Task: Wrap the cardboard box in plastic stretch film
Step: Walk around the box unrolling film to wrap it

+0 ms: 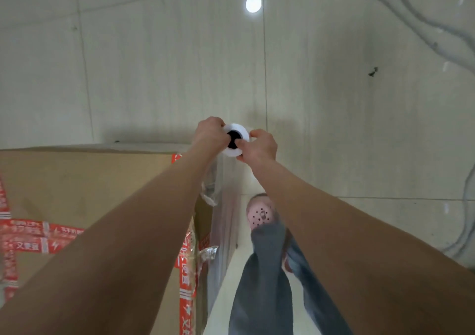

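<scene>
cardboard box [90, 185] fills lower left of frame, standing on tiled floor [334, 90], seams crossed with red printed tape [33, 237]. stretch film roll [240, 128] is held upright at centre frame, just past the box's far right corner. left grip [209, 134] curls round the roll's top rim, a finger at the dark core; right grip [259, 145] pinches the opposite rim, thumb toward the core. clear film [226, 206] runs from the roll down along the box's right face, wrinkled in places. top of box shows bare cardboard. other faces are hidden. judgement: wrapping underway, at least one side covered; the far corner is yet to be turned, and the top is left. pink perforated shoe [261, 214] beside the box.
</scene>
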A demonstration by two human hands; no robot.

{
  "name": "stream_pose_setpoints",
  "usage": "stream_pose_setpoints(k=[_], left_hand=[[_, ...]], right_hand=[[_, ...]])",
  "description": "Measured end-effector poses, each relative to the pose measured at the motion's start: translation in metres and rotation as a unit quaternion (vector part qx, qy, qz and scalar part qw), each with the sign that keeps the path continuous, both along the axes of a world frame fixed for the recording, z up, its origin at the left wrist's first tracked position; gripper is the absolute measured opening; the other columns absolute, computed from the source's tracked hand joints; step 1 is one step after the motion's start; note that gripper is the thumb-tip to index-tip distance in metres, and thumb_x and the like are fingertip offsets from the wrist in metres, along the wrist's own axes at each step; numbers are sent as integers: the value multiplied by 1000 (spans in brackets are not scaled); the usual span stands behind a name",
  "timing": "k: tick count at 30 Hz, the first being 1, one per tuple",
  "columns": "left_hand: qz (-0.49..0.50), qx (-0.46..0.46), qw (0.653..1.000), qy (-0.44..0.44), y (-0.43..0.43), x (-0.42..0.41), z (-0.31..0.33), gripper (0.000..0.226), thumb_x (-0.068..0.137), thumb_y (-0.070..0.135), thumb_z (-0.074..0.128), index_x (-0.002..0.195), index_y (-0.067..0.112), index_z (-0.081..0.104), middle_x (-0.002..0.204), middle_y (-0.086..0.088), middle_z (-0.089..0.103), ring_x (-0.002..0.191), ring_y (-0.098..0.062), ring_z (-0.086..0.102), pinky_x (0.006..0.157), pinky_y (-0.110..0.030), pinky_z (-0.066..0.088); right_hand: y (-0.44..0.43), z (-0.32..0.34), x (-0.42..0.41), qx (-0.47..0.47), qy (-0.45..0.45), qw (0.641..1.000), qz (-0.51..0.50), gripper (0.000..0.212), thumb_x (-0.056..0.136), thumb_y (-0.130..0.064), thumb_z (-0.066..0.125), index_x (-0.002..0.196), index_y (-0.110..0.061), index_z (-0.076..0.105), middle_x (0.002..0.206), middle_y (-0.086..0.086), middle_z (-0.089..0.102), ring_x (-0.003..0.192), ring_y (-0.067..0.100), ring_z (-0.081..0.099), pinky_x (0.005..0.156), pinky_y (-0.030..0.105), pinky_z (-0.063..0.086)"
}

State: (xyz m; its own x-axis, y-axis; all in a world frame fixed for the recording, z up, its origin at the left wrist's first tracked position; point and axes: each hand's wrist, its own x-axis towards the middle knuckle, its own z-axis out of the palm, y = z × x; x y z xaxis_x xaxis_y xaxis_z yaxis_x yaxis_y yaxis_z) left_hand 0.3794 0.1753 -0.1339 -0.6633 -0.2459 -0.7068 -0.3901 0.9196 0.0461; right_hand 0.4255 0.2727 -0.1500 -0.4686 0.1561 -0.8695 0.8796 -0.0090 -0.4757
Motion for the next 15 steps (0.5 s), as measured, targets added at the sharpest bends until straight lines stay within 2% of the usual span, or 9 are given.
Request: stream_pose_setpoints(k=[2,4,6,9,11,15], left_hand=[[-19,16,1000,3,-5,-2,2,34,81,13,59,115,17,63,110,-6,65,100,-23,60,77,-30,47],[-48,30,998,-1,-7,-4,4,46,84,13,59,129,21,55,124,-6,60,113,-23,56,90,-32,47],[-67,30,997,-29,-6,-7,4,47,86,13,58,132,20,53,128,-7,57,116,-24,55,93,-31,45],[-92,21,993,-64,-3,-19,4,28,84,11,56,111,13,64,111,-10,65,99,-26,61,75,-29,47],[-94,29,993,-66,-7,-26,6,20,82,10,55,99,10,66,102,-11,66,91,-26,61,69,-29,45],[-42,56,997,-36,-18,-33,9,18,80,9,55,91,7,68,88,-12,66,75,-23,55,60,-27,40]], right_hand=[[-5,0,-1,12,-7,1000,4,23,80,-11,72,96,-17,56,78,-10,46,90,29,63,82,45,56],[-7,0,-2,21,-19,999,19,33,81,-12,71,112,-12,58,91,-2,52,94,29,63,83,44,55],[-7,-2,-5,32,-24,998,40,42,82,-15,71,121,-9,56,106,6,59,97,29,64,84,43,55],[-6,-1,-10,47,-18,997,57,44,83,-17,70,124,-10,55,119,9,60,99,27,64,84,41,55],[-7,2,-16,71,-10,995,74,42,84,-17,67,125,-12,56,120,7,61,98,23,63,83,32,53],[-13,9,-36,102,4,989,111,39,84,-16,61,124,-18,58,119,3,62,85,13,55,66,18,39]])
